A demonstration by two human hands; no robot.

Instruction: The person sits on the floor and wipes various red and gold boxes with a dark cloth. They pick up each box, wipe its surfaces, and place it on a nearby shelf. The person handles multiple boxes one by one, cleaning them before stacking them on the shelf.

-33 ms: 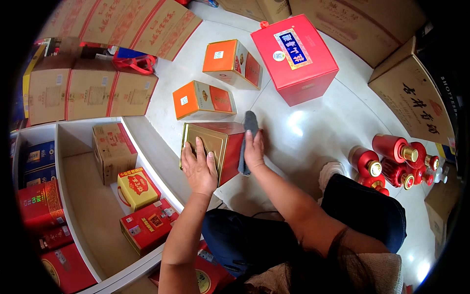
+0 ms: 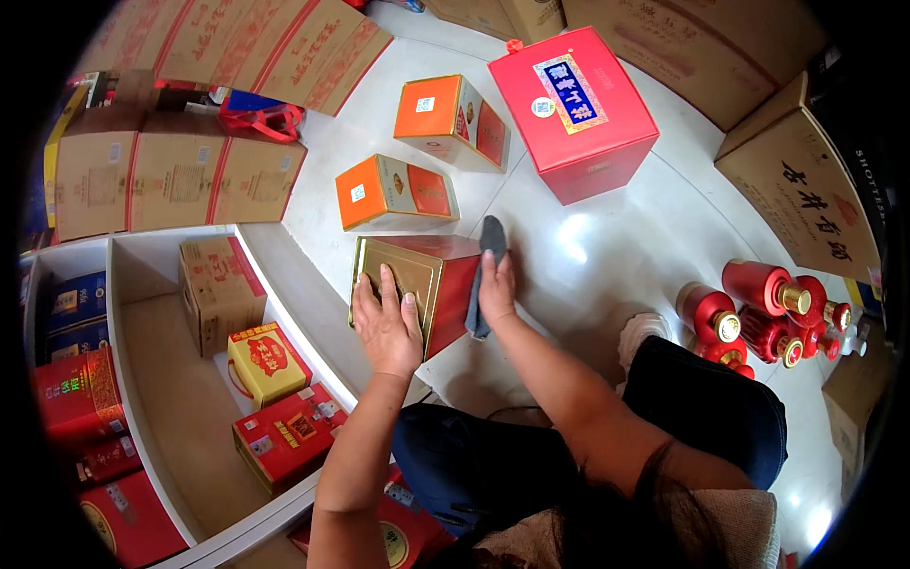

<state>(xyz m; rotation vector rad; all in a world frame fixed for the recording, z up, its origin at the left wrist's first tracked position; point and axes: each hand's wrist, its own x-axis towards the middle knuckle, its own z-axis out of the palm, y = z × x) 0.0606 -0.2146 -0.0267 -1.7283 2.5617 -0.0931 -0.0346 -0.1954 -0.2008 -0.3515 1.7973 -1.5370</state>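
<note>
A red and gold tin box (image 2: 449, 294) stands on the floor in front of me, its gold top toward me. My left hand (image 2: 387, 327) lies on that top with the fingers spread. At the box's right red side, my right hand (image 2: 496, 289) grips a dark grey cloth (image 2: 478, 313); whether the cloth touches the side I cannot tell. Just beyond are two orange and silver boxes, a nearer one (image 2: 398, 197) and a farther one (image 2: 453, 123). A large red box (image 2: 576, 119) with a blue label stands farther to the right.
On the left, a white shelf (image 2: 116, 303) holds several cartons and gift boxes, among them a yellow box (image 2: 268, 360) and a red box (image 2: 289, 431). Brown cartons (image 2: 180, 185) line the back left. Several red bottles (image 2: 766, 286) stand on the right, near a large carton (image 2: 806, 180).
My right hand and the cloth have shifted slightly to the right. My left hand stays on the tin box's top.
</note>
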